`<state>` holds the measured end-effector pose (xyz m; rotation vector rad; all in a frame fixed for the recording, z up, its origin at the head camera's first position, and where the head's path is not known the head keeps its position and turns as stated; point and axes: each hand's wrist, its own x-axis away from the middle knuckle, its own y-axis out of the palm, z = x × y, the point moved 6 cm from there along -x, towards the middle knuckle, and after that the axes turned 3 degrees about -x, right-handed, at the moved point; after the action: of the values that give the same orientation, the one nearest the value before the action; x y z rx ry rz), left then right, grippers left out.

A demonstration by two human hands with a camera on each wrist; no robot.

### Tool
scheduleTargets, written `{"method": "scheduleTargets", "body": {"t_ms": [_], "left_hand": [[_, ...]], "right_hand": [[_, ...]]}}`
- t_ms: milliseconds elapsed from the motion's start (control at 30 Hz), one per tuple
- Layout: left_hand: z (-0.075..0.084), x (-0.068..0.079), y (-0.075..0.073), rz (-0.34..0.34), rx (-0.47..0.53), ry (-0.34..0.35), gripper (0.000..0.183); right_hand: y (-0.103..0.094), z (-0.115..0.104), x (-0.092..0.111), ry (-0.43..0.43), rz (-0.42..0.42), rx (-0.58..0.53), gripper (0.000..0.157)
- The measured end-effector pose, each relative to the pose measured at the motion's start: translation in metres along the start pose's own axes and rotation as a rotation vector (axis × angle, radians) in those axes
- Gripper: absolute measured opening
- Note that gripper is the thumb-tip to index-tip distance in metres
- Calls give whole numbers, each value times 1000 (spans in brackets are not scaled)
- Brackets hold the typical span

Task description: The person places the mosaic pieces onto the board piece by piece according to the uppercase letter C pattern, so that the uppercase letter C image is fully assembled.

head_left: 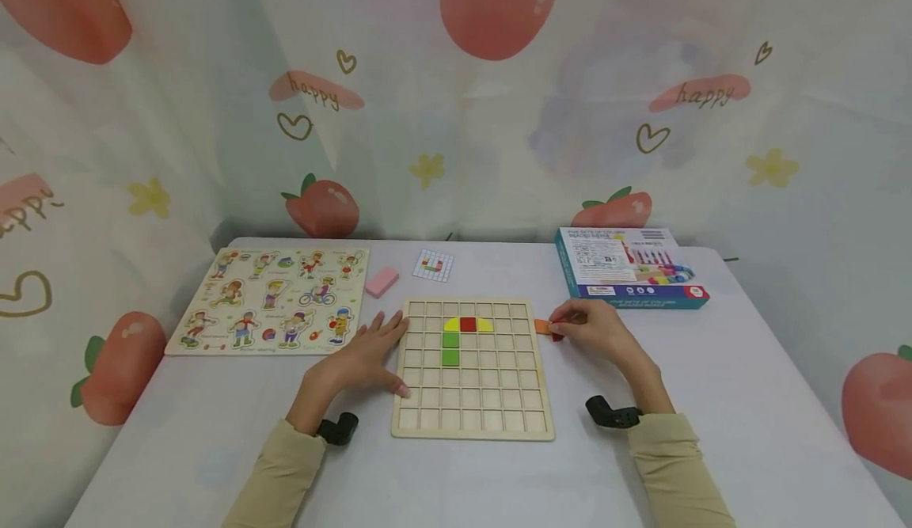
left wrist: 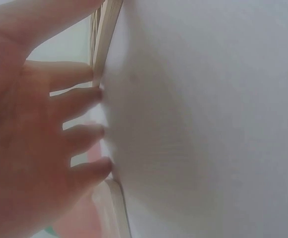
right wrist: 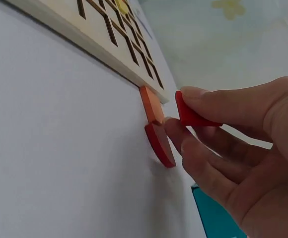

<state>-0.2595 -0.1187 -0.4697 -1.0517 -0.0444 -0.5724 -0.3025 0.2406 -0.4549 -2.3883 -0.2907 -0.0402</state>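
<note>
A wooden grid board (head_left: 492,429) lies in the middle of the table. In its cells sit a red square (head_left: 468,324) between two yellow rounded pieces (head_left: 485,324), with two green squares (head_left: 450,349) below on the left. My left hand (head_left: 359,358) is spread at the board's left edge, thumb and fingertips touching it. Right of the board, my right hand (head_left: 594,330) pinches a red block (right wrist: 196,118) between thumb and fingers. Just beneath, an orange block (right wrist: 151,105) and a red curved block (right wrist: 160,144) lie end to end on the table, a fingertip close to them.
A picture puzzle board (head_left: 285,290) with figures lies at the left. A pink eraser-like block (head_left: 382,282) and a small pattern card (head_left: 433,265) lie behind the grid board. At the back right is a blue and white box (head_left: 630,267).
</note>
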Motion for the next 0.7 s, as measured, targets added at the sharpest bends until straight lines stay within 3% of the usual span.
{"method": "scheduleTargets", "body": {"t_ms": [300,533,700], "left_hand": [[-2,-1,0,-6,-8,3,113],[-2,-1,0,-9,-11,16,113],[-3,-2,2,-12,-10,19,113]], "right_hand": [[21,-20,-2,-24,-20,-197,26],[41,-39,0,-75,-59,-233,31],[53,-53,3,-103,-82,-249,25]]}}
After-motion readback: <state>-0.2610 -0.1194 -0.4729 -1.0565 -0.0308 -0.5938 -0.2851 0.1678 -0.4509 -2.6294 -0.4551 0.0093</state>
